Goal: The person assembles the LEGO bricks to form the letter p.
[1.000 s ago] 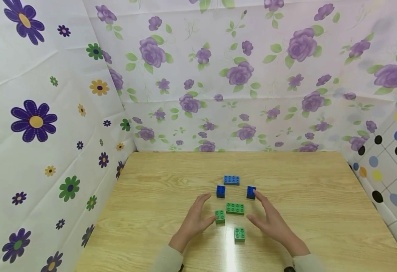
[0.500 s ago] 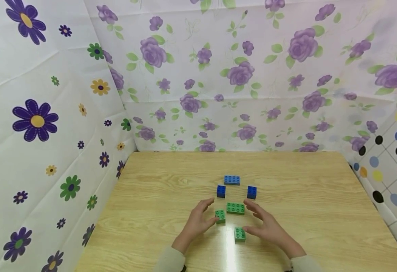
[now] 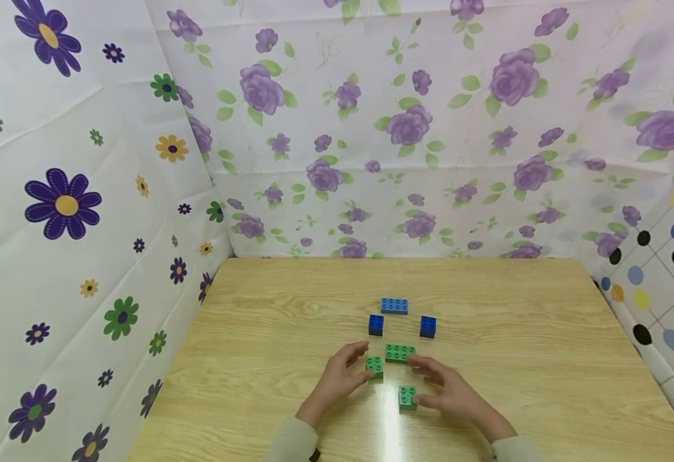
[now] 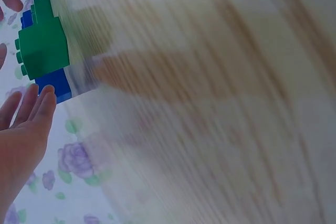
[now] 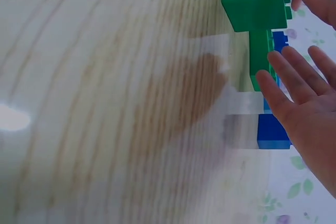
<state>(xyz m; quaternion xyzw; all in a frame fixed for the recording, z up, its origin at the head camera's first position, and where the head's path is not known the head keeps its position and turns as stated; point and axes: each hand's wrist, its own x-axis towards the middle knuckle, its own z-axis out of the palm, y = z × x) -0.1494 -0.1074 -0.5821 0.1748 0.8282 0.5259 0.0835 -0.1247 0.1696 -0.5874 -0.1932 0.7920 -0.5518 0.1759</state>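
Note:
In the head view my left hand [image 3: 335, 378] curves loosely around the left side of a small green toy brick [image 3: 374, 366], thumb tip at its edge. My right hand [image 3: 452, 388] hovers with parted, relaxed fingers; its thumb tip overlaps another small green brick [image 3: 405, 399] in front. The right index fingertip overlaps the corner of a long green brick [image 3: 397, 352]. Neither hand grips anything. The right wrist view shows the right hand's fingers [image 5: 286, 85] fairly straight over the long green brick [image 5: 257, 53]. All three green bricks rest studs up on the table.
Behind the green bricks lie a long lighter blue brick [image 3: 394, 306] and two small dark blue bricks, one left [image 3: 376, 325] and one right [image 3: 428, 326]. The wooden table [image 3: 273, 321] ends at flower-patterned cloth walls [image 3: 290, 212] at the back and left.
My right hand has moved toward me, from the right dark blue brick down beside the front green brick. My left hand has drawn slightly nearer and its fingers curve more. The bricks stay put.

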